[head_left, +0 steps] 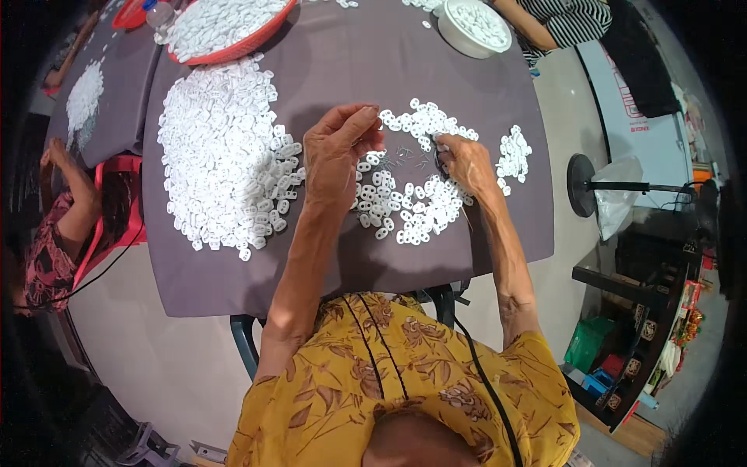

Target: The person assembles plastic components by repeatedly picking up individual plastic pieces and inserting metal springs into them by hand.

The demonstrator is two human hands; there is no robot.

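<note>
My left hand [341,152] is raised over the table, thumb pressed to curled fingers; whatever sits in that pinch is too small to make out. To the right, my right hand [467,165] has its fingertips drawn together at the edge of a loose ring of small white oval plastic pieces with two holes [428,118]. Its grip is also too small to read. Inside the ring lies a scatter of thin grey metal pins [401,158]. More white pieces [416,210] lie nearer to me, below the pins.
A large heap of white pieces [218,156] covers the left of the grey-brown tablecloth [350,70]. A red basket [257,39] and a white tub [476,31], both full, stand at the far side. A small pile [513,156] lies right. Other people sit at left and far right.
</note>
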